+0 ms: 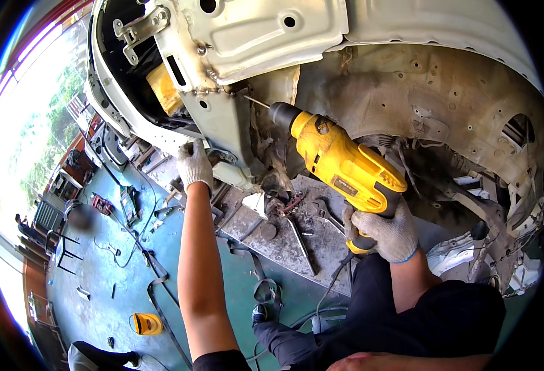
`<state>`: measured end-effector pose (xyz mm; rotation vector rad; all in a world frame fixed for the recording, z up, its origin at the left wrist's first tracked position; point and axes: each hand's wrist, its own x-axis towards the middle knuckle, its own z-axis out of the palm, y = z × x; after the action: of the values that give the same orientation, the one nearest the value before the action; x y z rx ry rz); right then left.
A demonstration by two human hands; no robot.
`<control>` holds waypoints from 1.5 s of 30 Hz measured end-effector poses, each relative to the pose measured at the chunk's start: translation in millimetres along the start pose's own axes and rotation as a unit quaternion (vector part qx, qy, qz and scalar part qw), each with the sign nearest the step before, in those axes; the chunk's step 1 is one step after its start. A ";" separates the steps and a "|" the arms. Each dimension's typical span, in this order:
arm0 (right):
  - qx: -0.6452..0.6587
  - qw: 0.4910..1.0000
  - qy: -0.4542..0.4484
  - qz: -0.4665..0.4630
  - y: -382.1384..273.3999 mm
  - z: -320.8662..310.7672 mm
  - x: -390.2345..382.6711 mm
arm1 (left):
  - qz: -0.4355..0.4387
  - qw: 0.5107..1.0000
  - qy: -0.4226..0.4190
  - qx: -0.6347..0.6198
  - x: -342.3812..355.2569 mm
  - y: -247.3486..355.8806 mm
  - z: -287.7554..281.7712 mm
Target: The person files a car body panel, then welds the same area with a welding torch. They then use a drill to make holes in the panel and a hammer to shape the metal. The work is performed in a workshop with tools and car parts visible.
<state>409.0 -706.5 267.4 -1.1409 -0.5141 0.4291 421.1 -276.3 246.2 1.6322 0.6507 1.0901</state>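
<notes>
My right hand [384, 227], in a knitted glove, grips the handle of a yellow-and-black power drill [340, 164]. Its long thin bit [256, 101] angles up-left to a welded seam on the grey body panel [222, 123] of a stripped vehicle shell, beside scorched metal. My left hand [194, 162], also gloved, has its fingers curled over the pale lower edge [164, 137] of the body frame, left of the drill. A piece of yellow material [164, 86] sits inside the opening above it. The brown wheel arch [426, 93] spans the area behind the drill.
A stained metal platform [287, 244] under the shell holds wrenches and scraps. Cables, straps [262, 281], a yellow bucket [147, 323] and tools lie on the green floor [99, 278]. Another person's forearm [408, 362] shows at the bottom right, and a dark-clad leg [99, 355] at bottom left.
</notes>
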 end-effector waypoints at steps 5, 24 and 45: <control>0.029 0.999 -0.014 0.013 0.3 -5.2 0.1 | -0.014 1.000 0.005 -0.026 -2.8 4.7 1.7; 0.044 0.999 -0.022 0.007 2.0 -0.7 0.5 | -0.032 0.999 -0.026 -0.027 -10.6 17.8 0.0; 0.141 0.987 -0.026 0.073 16.1 3.1 2.2 | -0.017 1.000 -0.022 0.004 -5.5 9.4 -1.2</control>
<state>407.9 -697.1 253.8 -0.8989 -0.4009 0.6391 416.7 -283.4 253.3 1.6421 0.6520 1.0258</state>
